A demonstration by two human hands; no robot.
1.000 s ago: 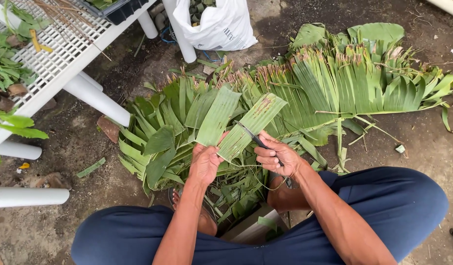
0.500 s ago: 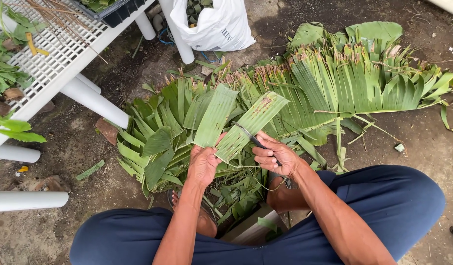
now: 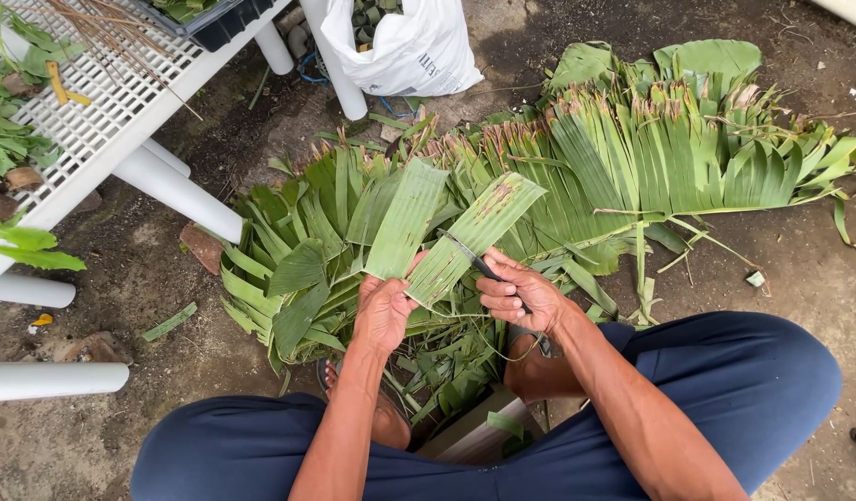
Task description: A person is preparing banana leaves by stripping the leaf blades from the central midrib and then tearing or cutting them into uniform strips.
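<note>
Squarely over the leaf pile, the left hand is clamped on two leaf strips; the right hand, just beside, grips a knife against them.

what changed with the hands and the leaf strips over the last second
Very little. The right hand with its dark-handled knife shifted slightly along the edge of the long green leaf strip. The left hand kept its grip on both strips; the green leaf pile on the ground stayed put.
</note>
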